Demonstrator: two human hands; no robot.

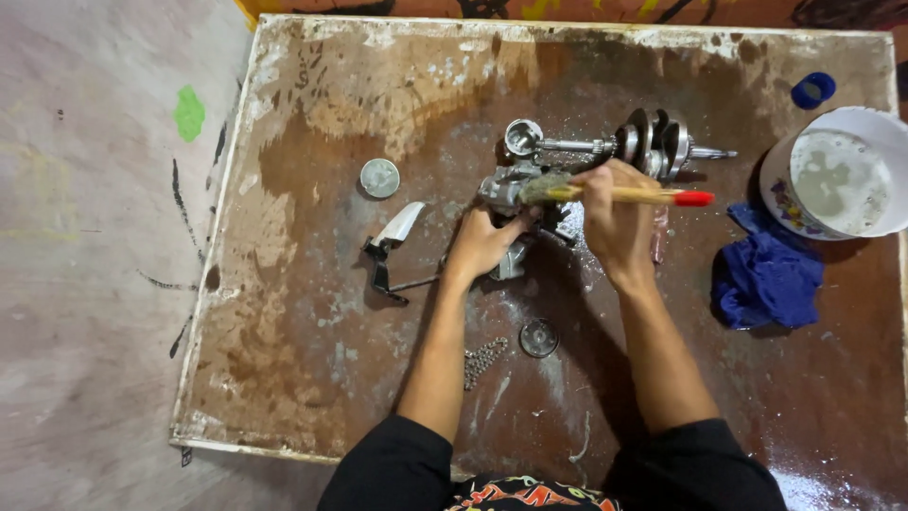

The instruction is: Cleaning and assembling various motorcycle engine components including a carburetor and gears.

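My left hand (484, 242) grips a grey metal engine part (507, 189) that rests on the brown wooden board (312, 312). My right hand (617, 216) holds a paintbrush (653, 196) with a yellow handle and a red tip. Its bristles lie on top of the engine part. Just behind my hands lies a metal crankshaft (643, 144) with its connecting rod pointing left.
A round metal cap (379, 177) and a lever with a white piece (392, 238) lie to the left. A chain (480, 361) and a small disc (538, 338) sit near me. At right are a blue rag (768, 274), a white bucket (842, 175) and a blue lid (812, 90).
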